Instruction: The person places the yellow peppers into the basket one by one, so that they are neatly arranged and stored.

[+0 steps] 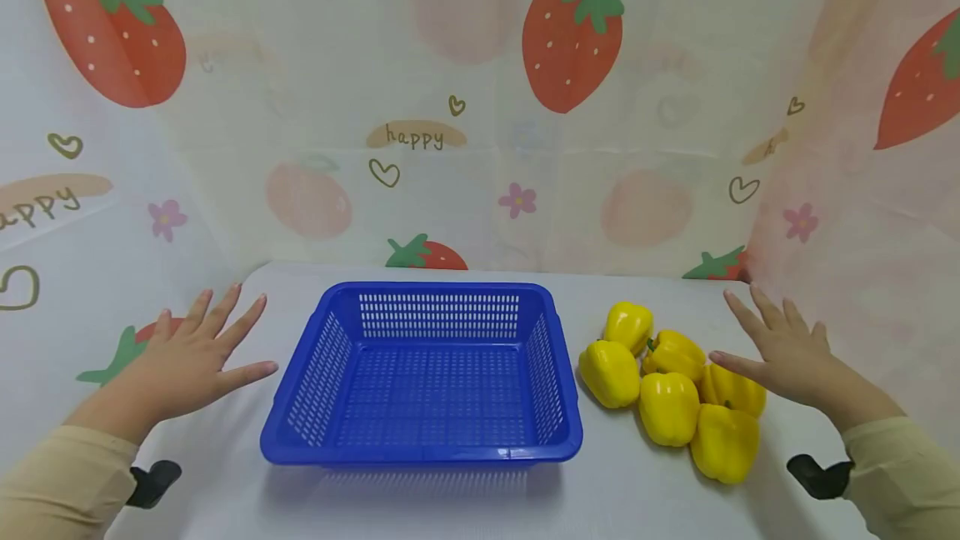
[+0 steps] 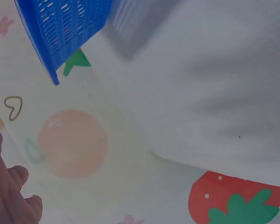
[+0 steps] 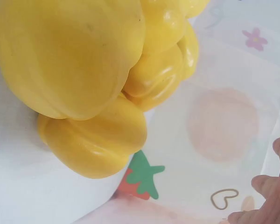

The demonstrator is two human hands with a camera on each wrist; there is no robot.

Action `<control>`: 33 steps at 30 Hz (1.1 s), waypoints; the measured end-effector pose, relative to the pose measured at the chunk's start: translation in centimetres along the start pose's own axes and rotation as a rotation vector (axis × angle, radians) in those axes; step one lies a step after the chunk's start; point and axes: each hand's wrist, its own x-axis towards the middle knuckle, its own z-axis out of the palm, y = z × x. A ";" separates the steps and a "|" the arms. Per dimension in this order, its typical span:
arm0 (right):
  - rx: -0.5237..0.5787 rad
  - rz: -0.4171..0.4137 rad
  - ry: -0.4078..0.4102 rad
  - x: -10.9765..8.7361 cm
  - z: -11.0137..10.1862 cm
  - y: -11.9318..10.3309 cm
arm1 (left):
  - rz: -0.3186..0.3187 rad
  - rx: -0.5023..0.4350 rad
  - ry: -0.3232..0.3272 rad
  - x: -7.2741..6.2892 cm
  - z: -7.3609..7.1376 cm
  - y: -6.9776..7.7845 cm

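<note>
A blue plastic basket (image 1: 422, 455) with slotted walls stands on the white table, with nothing in it. To its right lie several yellow bell peppers (image 1: 669, 408) in a cluster. My left hand (image 1: 191, 357) is held out left of the basket, fingers spread and holding nothing. Spread in the same way, my right hand (image 1: 787, 357) is beside the right end of the peppers, its thumb overlapping one in the head view. In the right wrist view the peppers (image 3: 93, 144) fill the upper left. Part of the basket (image 2: 70, 28) shows at the top of the left wrist view.
A white cloth covers the table (image 1: 225, 490). Behind and on both sides hang pale curtains (image 1: 480, 207) printed with strawberries, hearts and flowers. A black strap end (image 1: 153, 483) sticks out at the left sleeve, and another strap end (image 1: 819, 476) at the right sleeve.
</note>
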 end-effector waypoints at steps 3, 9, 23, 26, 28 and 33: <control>0.012 -0.006 0.001 0.0 0.1 0.3 | 0.001 0.005 0.003 0.0 0.1 0.0; 0.028 -0.025 0.006 -0.2 0.1 0.5 | 0.006 0.009 0.008 0.0 0.2 0.1; 0.173 -0.117 0.051 -0.9 1.1 2.4 | 0.022 -0.009 0.016 0.0 1.1 0.2; 0.217 -0.129 0.050 -1.2 1.6 2.8 | 0.032 -0.009 0.016 0.0 1.4 0.2; 0.244 -0.135 0.051 -1.5 1.9 2.9 | 0.041 -0.006 0.016 0.0 1.6 0.3; 0.275 -0.125 0.049 -2.1 2.4 3.2 | 0.059 -0.002 0.021 0.0 1.8 0.9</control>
